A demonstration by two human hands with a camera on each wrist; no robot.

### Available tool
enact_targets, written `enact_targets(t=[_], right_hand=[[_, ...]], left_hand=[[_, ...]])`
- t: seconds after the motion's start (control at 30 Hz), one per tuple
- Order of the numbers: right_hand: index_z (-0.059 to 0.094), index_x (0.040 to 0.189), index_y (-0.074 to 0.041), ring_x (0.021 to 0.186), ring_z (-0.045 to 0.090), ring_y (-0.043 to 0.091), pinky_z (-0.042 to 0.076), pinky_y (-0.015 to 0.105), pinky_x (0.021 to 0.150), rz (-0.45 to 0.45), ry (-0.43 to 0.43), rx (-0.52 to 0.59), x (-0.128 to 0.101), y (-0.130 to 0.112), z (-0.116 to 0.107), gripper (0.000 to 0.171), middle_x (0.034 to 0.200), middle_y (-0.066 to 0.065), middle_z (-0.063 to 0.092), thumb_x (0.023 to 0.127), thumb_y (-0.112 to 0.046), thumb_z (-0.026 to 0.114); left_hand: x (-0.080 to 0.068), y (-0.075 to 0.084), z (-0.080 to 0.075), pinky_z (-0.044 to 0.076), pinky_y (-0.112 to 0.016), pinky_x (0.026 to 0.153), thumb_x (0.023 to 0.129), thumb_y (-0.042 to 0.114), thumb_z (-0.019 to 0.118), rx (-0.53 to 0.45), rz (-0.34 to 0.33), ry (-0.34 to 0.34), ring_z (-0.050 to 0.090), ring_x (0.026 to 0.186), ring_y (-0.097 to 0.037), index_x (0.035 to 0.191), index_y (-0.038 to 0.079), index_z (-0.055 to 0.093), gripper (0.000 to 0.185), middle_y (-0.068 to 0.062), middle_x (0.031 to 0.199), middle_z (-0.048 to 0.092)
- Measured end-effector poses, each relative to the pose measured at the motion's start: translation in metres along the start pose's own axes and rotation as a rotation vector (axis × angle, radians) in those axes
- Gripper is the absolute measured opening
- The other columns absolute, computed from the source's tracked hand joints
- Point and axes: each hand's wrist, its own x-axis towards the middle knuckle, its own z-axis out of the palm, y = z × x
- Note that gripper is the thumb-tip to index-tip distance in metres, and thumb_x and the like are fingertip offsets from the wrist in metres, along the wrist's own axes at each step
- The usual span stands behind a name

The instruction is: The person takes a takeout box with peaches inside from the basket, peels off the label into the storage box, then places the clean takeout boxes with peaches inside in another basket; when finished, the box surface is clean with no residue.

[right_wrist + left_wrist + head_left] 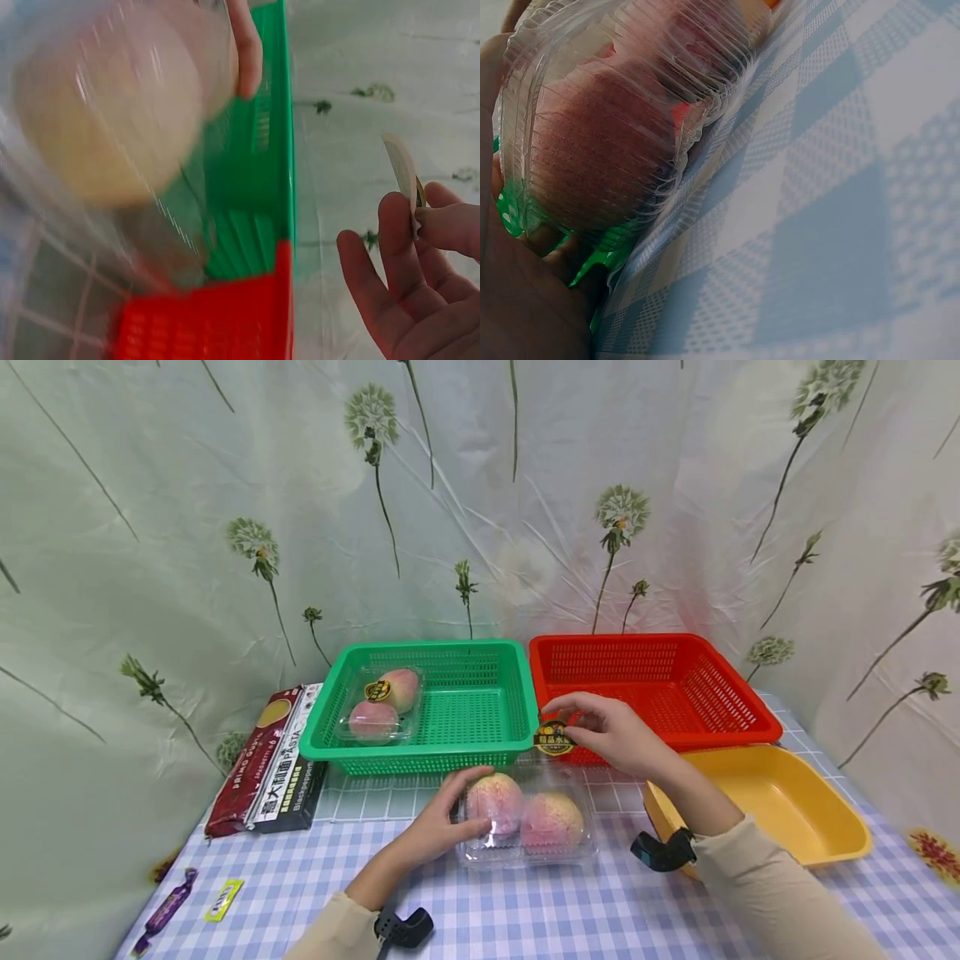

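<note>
On the checked cloth sits a clear plastic box (551, 852) holding two pink-and-yellow peaches (497, 803). My left hand (442, 827) holds this box by its left end, thumb at the front and fingers at the back. The left wrist view shows the ribbed box wall (607, 142) close up against that hand (525, 292). Above the box's right side, my right hand (611, 735) pinches a black-and-gold sticker (555, 737) between thumb and forefinger. Seen edge-on in the right wrist view, the sticker (403, 169) stands up from the fingertips of that hand (420, 292).
A green basket (435, 752) behind the box contains another stickered peach box (382, 706). Beside it stand a red basket (660, 739) and a yellow tub (780, 785). Pasta packs (262, 760), a purple-wrapped candy (167, 910) and a yellow sachet (223, 900) lie left.
</note>
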Motion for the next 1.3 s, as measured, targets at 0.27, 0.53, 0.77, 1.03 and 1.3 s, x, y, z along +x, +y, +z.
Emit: enact_targets(t=[0.27, 0.53, 0.77, 1.03, 1.3], right_hand=[[0.062, 0.124, -0.01, 0.104, 0.069, 0.032, 0.06, 0.038, 0.087, 0.121, 0.025, 0.022, 0.023, 0.021, -0.029, 0.028, 0.125, 0.016, 0.064, 0.097, -0.003, 0.06], [0.062, 0.123, -0.011, 0.11, 0.064, 0.033, 0.059, 0.036, 0.089, 0.251, 0.047, 0.026, 0.017, 0.046, -0.048, 0.024, 0.129, 0.014, 0.061, 0.098, -0.009, 0.06], [0.064, 0.122, -0.005, 0.099, 0.067, 0.027, 0.058, 0.026, 0.082, 0.296, 0.043, 0.057, -0.01, 0.064, -0.075, 0.025, 0.126, 0.019, 0.061, 0.1, -0.016, 0.06], [0.065, 0.12, -0.004, 0.085, 0.071, 0.028, 0.061, 0.036, 0.079, 0.364, -0.009, 0.124, -0.046, 0.077, -0.105, 0.029, 0.109, 0.001, 0.069, 0.098, -0.024, 0.063], [0.064, 0.117, 0.001, 0.077, 0.07, 0.025, 0.061, 0.035, 0.074, 0.217, -0.239, 0.168, -0.081, 0.088, -0.118, 0.021, 0.104, -0.006, 0.071, 0.1, -0.008, 0.057]], left_hand=[[0.0, -0.002, 0.0, 0.039, -0.05, 0.105, 0.088, 0.026, 0.073, -0.009, -0.014, -0.008, 0.043, 0.131, -0.028, 0.15, 0.029, 0.042, 0.069, -0.008, 0.147, 0.041], [0.001, -0.002, 0.002, 0.04, -0.049, 0.105, 0.088, 0.026, 0.073, -0.003, -0.008, -0.008, 0.043, 0.131, -0.027, 0.15, 0.027, 0.041, 0.07, -0.008, 0.146, 0.041], [0.001, 0.0, 0.002, 0.041, -0.048, 0.105, 0.088, 0.025, 0.073, -0.011, -0.006, -0.008, 0.043, 0.131, -0.028, 0.15, 0.026, 0.042, 0.069, -0.009, 0.147, 0.04], [0.001, 0.001, 0.001, 0.046, -0.039, 0.101, 0.091, 0.022, 0.07, -0.099, -0.01, -0.05, 0.048, 0.13, -0.031, 0.152, 0.025, 0.036, 0.069, -0.012, 0.152, 0.039], [0.0, 0.002, 0.0, 0.046, -0.038, 0.1, 0.093, 0.023, 0.067, -0.115, -0.027, -0.065, 0.048, 0.131, -0.033, 0.152, 0.026, 0.034, 0.068, -0.012, 0.154, 0.038]])
